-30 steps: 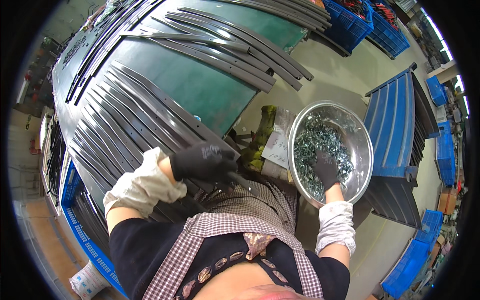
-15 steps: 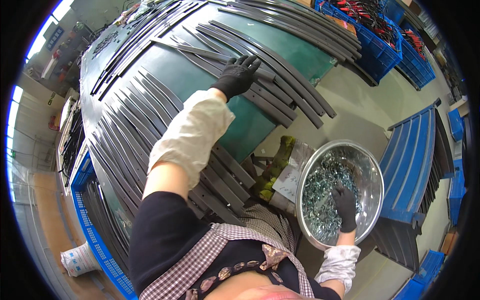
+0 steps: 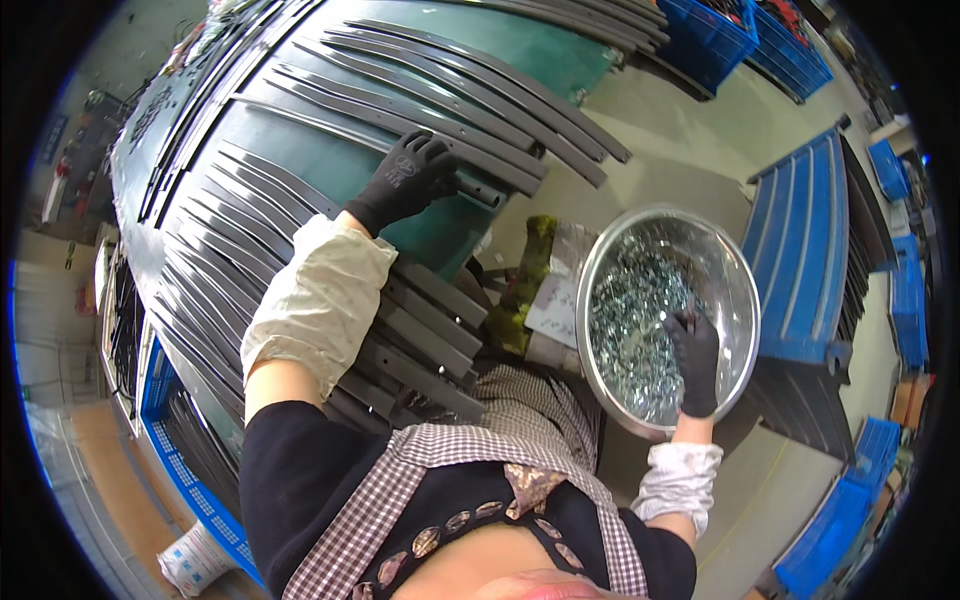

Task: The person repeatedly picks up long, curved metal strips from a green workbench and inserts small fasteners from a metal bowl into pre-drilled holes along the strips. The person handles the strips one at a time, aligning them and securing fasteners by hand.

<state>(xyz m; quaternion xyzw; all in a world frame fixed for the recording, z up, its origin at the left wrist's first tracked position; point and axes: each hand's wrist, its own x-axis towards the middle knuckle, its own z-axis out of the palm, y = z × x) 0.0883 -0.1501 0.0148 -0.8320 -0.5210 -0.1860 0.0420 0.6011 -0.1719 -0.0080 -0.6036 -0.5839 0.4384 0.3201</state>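
Observation:
My left hand (image 3: 408, 182), in a black glove, has its fingers curled over a dark grey metal strip (image 3: 482, 192) near its end, on the green table (image 3: 345, 172). My right hand (image 3: 696, 362), also gloved in black, is inside a round steel bowl (image 3: 742, 280). Its thumb and fingers are drawn together at a heap of small shiny metal pieces (image 3: 632, 340); a glint shows at the fingertips, too small to name. Beyond my left hand lie more curved strips (image 3: 480, 110), and nearer me a row of similar strips (image 3: 240, 235) with ends over the table edge.
Right of the bowl stands a blue ribbed panel (image 3: 800, 250) with dark parts behind it. Blue crates (image 3: 708, 45) stand at the far right. A blue crate (image 3: 200, 500) with long dark parts is at the left. A paper label (image 3: 555, 305) lies beside the bowl.
The strip under my left hand has come off the far strips toward me, and that hand has curled over it. My right hand remains in the bowl, fingers drawn together. The whole view has shifted.

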